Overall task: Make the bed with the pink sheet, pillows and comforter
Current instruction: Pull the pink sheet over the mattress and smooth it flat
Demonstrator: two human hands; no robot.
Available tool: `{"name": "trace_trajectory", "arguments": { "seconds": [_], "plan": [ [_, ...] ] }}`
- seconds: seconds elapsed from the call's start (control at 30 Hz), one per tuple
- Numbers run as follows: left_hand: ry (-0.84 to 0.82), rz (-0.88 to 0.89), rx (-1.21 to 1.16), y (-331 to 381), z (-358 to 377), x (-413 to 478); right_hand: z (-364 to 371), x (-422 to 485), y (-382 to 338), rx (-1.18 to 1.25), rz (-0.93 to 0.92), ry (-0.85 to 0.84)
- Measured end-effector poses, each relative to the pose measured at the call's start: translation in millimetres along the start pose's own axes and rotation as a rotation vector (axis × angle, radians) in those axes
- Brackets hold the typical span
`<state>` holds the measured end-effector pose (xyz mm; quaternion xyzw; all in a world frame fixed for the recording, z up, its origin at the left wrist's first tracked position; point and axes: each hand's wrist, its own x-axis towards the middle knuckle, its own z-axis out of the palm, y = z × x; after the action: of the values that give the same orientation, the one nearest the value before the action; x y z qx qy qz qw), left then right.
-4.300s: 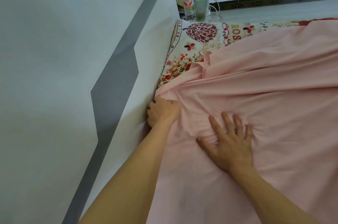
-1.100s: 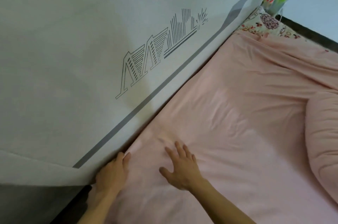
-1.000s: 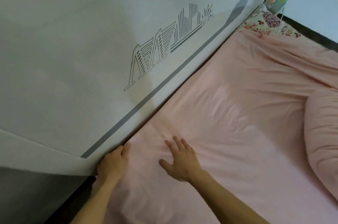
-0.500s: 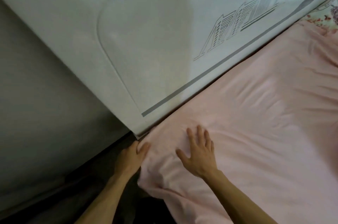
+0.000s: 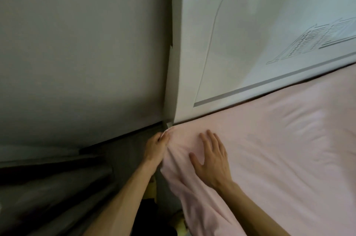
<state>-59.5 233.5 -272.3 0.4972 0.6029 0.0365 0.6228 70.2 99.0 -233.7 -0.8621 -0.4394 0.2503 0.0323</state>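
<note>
In the head view the pink sheet is lying across the lower right of the frame, its edge running along the white panel toward the upper right. The left hand is gripping the sheet's corner at lower centre. Just beside it, the right hand is pressing flat on the sheet, fingers spread. The panel's line drawing is too blurred to read.

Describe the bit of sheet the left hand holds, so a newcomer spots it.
Find the grey-striped white panel; the pink sheet runs along its base. At the panel's near end the left hand pinches the bunched corner, crumpled where the rest lies flat.
</note>
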Motion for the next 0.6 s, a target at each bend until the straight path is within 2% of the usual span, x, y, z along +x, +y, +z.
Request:
{"name": "trace_trajectory", "arguments": {
  "seconds": [0.1, 0.2, 0.43, 0.53, 0.6],
  "plan": [
    [0.081, -0.113, -0.059, -6, 8, 12, -1, 0, 10, -0.028, 0.003, 0.044],
    [0.131, -0.182, 0.035, -10, 28, 35, 2, 2, 36, -0.095, 0.044, 0.035],
    [0.207, -0.167, 0.214, -22, 43, 45, 6, -2, 89, -0.182, 0.071, -0.03],
    [0.227, -0.084, 0.338, -22, 42, 38, -6, 20, 93, -0.016, 0.189, 0.191],
    [0.297, 0.005, 0.45, -22, 48, 24, -8, 34, 94, 0.087, 0.371, 0.276]
  ]
}}
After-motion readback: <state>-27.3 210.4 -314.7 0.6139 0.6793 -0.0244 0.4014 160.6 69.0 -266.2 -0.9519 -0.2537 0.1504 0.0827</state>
